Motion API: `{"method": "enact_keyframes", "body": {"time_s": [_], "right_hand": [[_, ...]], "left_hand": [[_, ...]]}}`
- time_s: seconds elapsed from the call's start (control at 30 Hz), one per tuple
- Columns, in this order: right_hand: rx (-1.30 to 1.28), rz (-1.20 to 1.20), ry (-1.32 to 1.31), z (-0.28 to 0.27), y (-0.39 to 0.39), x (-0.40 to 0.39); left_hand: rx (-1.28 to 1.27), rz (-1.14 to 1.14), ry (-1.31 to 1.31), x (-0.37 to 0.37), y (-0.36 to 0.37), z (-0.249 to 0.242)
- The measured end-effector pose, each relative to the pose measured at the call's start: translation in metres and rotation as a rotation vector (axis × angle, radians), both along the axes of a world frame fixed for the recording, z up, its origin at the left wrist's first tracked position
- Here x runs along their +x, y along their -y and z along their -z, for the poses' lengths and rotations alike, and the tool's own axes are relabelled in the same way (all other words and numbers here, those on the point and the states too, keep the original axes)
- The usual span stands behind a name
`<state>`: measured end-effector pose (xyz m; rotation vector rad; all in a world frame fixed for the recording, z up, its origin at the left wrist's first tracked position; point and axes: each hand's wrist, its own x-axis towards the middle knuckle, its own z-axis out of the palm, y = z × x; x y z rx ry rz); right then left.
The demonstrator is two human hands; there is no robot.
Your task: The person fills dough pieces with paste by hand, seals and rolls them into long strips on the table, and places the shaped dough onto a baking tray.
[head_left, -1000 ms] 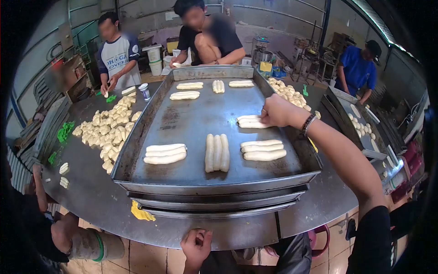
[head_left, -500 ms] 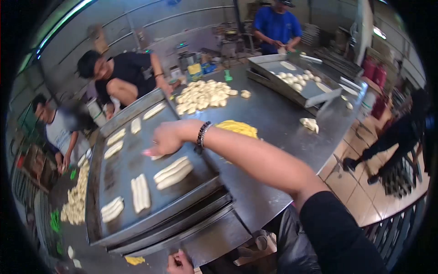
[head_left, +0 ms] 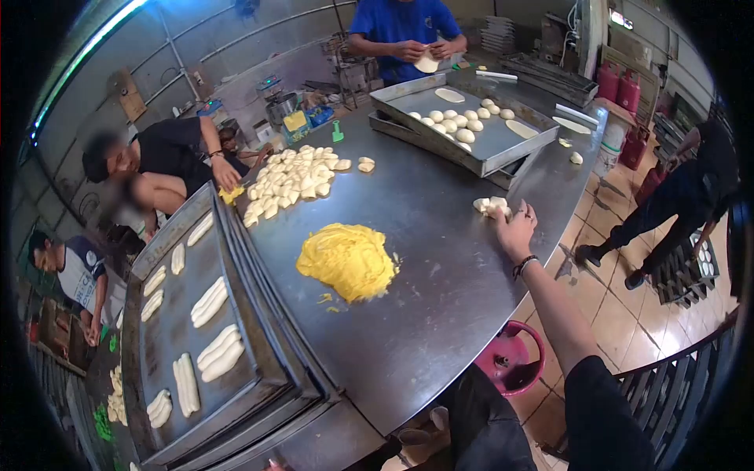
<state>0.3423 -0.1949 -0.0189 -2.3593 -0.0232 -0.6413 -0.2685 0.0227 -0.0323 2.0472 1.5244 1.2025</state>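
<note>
My right hand [head_left: 514,231] is at a small cluster of pale dough pieces [head_left: 492,206] near the table's right edge. Its fingers are spread, and the fingertips reach the dough. Only a sliver of my left hand [head_left: 275,465] shows at the bottom edge, below the tray, its fingers hidden. On the left, a metal tray [head_left: 259,385] holds several groups of long dough strips [head_left: 221,353]. A yellow mound of soft filling [head_left: 345,261] lies mid-table between the tray and my right hand.
A heap of cut dough pieces [head_left: 294,179] lies behind the filling. Stacked trays [head_left: 503,163] with dough balls stand at the back right. A person in blue [head_left: 404,31] handles flat dough; others work at left and right. A pink gas cylinder [head_left: 506,359] stands below the table edge.
My right hand has left the tray and moved right to the dough cluster. The view has swung right, uncovering the yellow filling. My left hand has nearly left the view.
</note>
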Motion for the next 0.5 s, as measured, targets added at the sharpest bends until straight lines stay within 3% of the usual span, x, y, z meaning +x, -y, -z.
{"method": "enact_keyframes", "body": {"time_s": [0.17,0.23,0.3,0.37,0.4,0.5], "right_hand": [[-0.025,0.124,-0.093,0.014,-0.004,0.047],[-0.181,0.056,-0.339,-0.008,-0.018,0.033],[-0.165,-0.017,-0.234,-0.001,-0.014,0.036],[0.023,-0.507,-0.249,-0.004,-0.007,0.032],[0.171,-0.554,-0.207,-0.001,-0.009,0.023],[0.208,-0.652,-0.174,-0.004,-0.007,0.009]], "left_hand": [[0.001,-0.050,-0.024,0.003,0.001,0.001],[0.012,-0.060,0.020,0.003,-0.001,0.003],[-0.056,-0.026,0.071,-0.012,-0.012,0.021],[-0.035,0.086,0.053,-0.016,-0.015,0.029],[-0.180,0.085,0.040,-0.017,-0.015,0.023],[-0.272,0.207,0.227,-0.005,0.004,0.000]]}}
